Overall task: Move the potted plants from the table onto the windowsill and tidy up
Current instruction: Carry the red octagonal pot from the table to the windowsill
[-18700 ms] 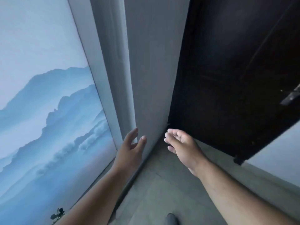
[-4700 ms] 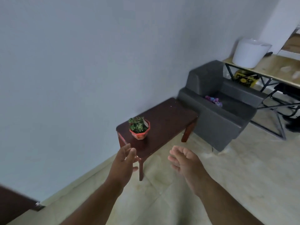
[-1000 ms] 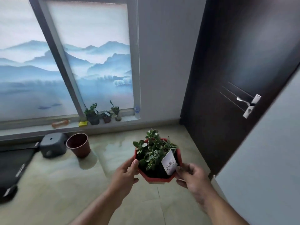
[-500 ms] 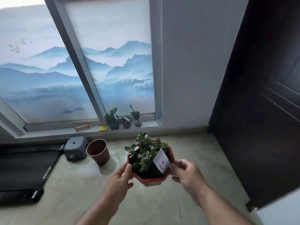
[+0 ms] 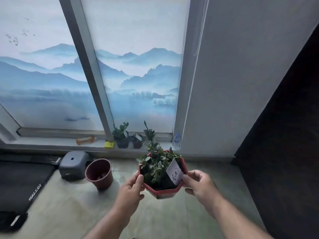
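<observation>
The red potted plant sits upright between my hands, its axis vertical and the white tag facing me on the right. Over the last second I've closed on the windowsill, which now looms larger, so set-down is near, I judge. Left hand and right hand each curl around the rim; three pots already stand there.

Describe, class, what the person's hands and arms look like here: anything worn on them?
Both arms are bare up to the picture's lower edge; no sleeves show. The left hand and right hand wear no gloves, and no rings, watch or bracelet are visible. The fingernails look short and unpainted.
</observation>
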`<state>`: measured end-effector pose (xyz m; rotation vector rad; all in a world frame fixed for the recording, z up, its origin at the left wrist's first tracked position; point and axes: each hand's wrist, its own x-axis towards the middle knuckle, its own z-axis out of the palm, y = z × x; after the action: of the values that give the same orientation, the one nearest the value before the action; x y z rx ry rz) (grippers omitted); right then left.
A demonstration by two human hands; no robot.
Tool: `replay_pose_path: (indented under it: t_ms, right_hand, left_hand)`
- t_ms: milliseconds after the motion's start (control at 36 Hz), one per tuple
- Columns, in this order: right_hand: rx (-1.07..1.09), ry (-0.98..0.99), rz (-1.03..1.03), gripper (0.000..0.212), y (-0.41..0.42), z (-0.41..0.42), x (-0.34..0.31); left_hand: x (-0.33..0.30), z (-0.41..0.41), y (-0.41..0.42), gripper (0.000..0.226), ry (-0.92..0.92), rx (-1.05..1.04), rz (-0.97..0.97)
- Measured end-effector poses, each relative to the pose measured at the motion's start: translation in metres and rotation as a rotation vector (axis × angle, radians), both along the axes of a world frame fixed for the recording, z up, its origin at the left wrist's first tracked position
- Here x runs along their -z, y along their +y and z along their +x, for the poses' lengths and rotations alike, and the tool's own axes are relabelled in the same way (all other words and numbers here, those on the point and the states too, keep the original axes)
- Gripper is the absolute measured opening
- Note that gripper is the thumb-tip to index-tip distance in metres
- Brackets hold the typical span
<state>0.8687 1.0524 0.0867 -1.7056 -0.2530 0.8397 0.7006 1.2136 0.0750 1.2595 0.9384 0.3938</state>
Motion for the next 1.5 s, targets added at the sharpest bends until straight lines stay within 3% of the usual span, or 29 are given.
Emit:
replay_pose_path:
  t_ms: [389, 972, 1223, 1500]
  right_hand:
    - [0.052, -0.002, -0.094, 0.009, 0.161, 0.100, 0.014]
    - [0.083, 0.111, -0.125, 0.007, 0.300, 0.317, 0.078]
    - [0.063, 0.164, -0.208, 0.005, 0.365, 0.421, 0.152]
    - [0.208, 0.268, -0.266, 0.013, 0.413, 0.473, 0.304]
  left_hand:
    - [0.014, 0.103, 0.172, 0.032, 0.017, 0.122, -0.056]
    - [0.064, 0.319, 0.305, 0.027, 0.179, 0.142, -0.150]
    - [0.142, 0.417, 0.359, 0.037, 0.217, 0.071, -0.219]
    - [0.295, 0.485, 0.398, 0.034, 0.189, 0.020, -0.316]
